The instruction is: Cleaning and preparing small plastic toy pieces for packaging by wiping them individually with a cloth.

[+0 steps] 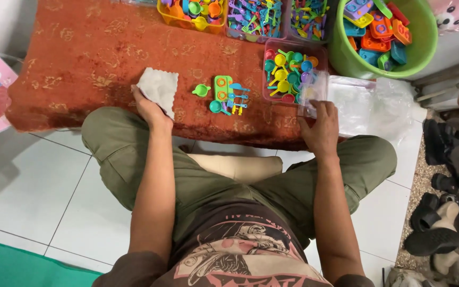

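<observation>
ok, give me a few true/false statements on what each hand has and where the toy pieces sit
1. The left hand holds a white cloth on the red rug. True.
2. The right hand grips a green bucket. False: its fingers hold a small clear plastic bag; the green bucket stands apart at the upper right.
3. A small group of toy pieces lies on the rug between the hands. True.
4. The clear tray near the right hand is empty. False: it holds colourful toy pans.
</observation>
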